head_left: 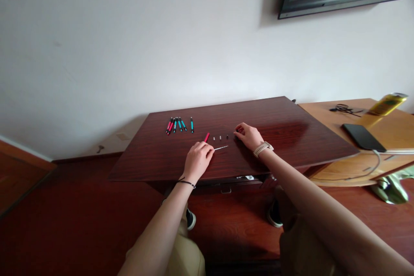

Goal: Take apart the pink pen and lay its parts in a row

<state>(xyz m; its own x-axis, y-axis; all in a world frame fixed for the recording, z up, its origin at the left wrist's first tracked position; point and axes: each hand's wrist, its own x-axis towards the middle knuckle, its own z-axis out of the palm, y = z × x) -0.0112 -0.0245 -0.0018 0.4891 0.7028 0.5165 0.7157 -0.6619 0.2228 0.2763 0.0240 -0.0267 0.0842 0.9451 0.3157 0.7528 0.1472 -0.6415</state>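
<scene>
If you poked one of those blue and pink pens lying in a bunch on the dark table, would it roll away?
Probably, a little. The pens look thin and round and lie flat on the dark table, whose top looks smooth and shiny, so a sideways poke could make one roll. They seem small, so likely light and easy to lift. Bunched together, one would probably bump its neighbours first.

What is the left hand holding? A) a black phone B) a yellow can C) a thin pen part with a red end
C: the left hand is closed around a thin pen part, its red end poking out above the fingers.
</scene>
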